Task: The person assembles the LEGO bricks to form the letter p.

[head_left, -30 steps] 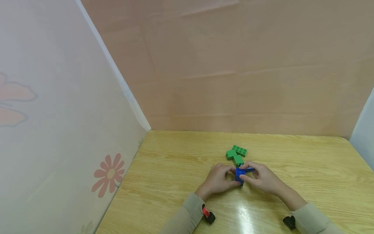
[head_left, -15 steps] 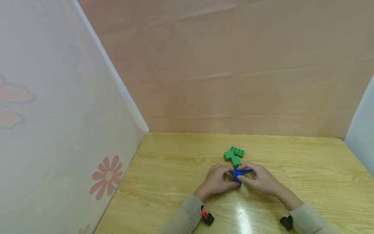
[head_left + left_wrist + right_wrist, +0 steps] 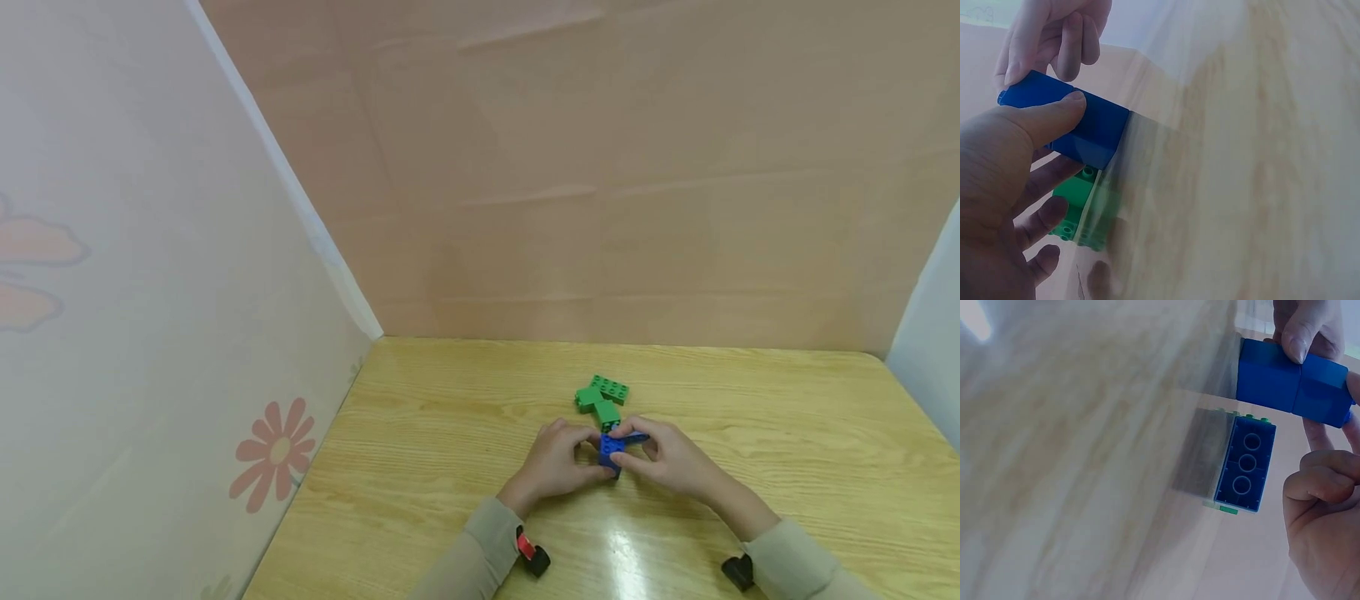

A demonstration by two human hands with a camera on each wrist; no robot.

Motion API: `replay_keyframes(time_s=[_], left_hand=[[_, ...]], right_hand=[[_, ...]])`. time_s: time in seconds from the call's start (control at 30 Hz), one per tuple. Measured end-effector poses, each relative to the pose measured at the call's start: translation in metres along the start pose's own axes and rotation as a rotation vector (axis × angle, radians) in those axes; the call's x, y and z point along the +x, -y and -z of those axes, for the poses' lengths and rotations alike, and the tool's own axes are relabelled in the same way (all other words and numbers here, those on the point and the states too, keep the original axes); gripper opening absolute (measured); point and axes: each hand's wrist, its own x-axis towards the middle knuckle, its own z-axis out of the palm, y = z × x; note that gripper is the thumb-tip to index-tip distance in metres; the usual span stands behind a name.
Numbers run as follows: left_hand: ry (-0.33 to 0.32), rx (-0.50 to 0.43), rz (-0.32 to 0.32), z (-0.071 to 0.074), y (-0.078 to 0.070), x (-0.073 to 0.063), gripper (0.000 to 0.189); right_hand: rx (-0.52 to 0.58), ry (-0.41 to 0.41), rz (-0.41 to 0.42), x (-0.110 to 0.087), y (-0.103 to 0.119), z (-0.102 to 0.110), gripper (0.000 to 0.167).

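Note:
Two blue toy building bricks stand stacked on the table: the lower brick (image 3: 1267,375) and the upper brick (image 3: 1322,390), joined with a thin seam between them. My left hand (image 3: 558,458) grips the stack from the left, its thumb across the side in the left wrist view. From the right, my right hand (image 3: 678,462) pinches the upper brick between thumb and index finger. Another blue brick (image 3: 1247,464) lies on its side just beyond the stack, its hollow underside towards the right wrist camera; in the head view my right hand partly covers it.
Behind the stack lie green bricks: one flat with studs up (image 3: 611,389), one at the left (image 3: 588,400), and one nearest the hands (image 3: 607,414). The wooden table (image 3: 450,392) meets a papered back wall (image 3: 525,208) and a flowered left wall (image 3: 187,250).
The head view has shifted slightly, so everything sits a little further left in it than a second ago. Both hands keep their hold on the blue stack, with no clear movement.

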Motion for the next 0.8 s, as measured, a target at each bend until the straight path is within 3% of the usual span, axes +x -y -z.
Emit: replay_keyframes(time_s=[0.27, 0.8], left_hand=[[0.0, -0.005, 0.012, -0.001, 0.0, 0.0, 0.039], [0.011, -0.016, 0.032, -0.001, 0.001, 0.0, 0.036]], right_hand=[[0.003, -0.013, 0.007, -0.001, 0.0, -0.003, 0.02], [0.069, 0.061, -0.058, 0.0, -0.004, 0.008, 0.027]])
